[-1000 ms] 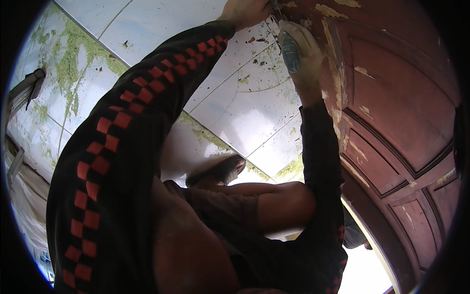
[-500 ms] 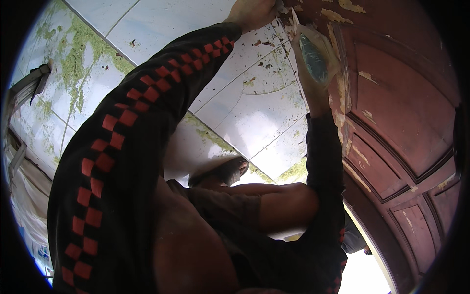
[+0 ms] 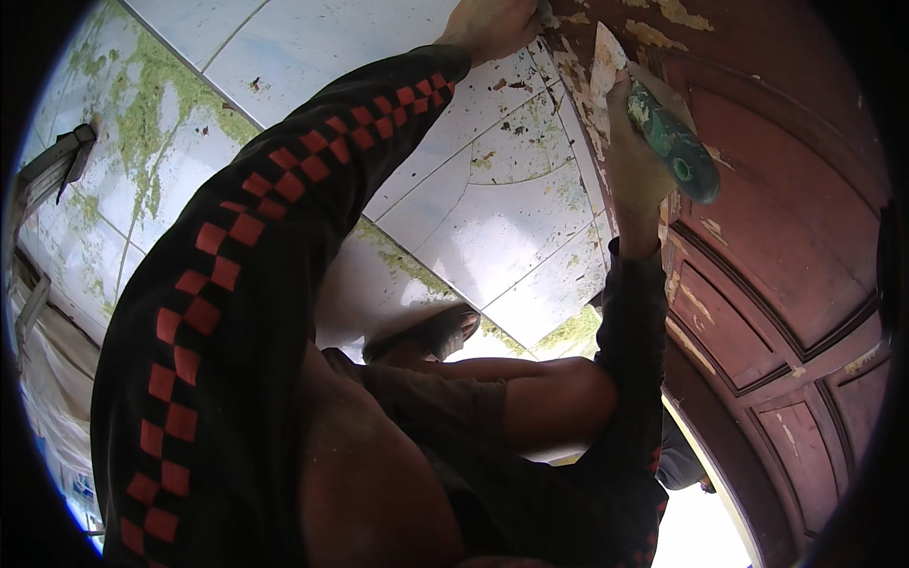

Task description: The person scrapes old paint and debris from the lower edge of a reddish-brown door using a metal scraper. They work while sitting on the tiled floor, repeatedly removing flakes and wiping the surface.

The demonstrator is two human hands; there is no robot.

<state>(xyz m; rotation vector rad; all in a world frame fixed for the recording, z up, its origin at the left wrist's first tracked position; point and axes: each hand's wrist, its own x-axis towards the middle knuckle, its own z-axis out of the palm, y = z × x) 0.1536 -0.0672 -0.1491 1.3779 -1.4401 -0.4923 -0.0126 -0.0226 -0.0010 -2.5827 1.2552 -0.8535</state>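
By the door [image 3: 786, 208], the right hand [image 3: 632, 142] clasps a green-handled scraper [image 3: 674, 147] (left hand [image 3: 492, 28], hold unclear).

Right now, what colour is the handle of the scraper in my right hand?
The scraper's handle is dark green with paler smudges, seen best in the head view.

No txt, labels, nos. or signs legible anywhere in view.

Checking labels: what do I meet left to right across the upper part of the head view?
Weathered bar → green floor stain → left hand → green-handled scraper with the right hand around it → large reddish-brown door panel.
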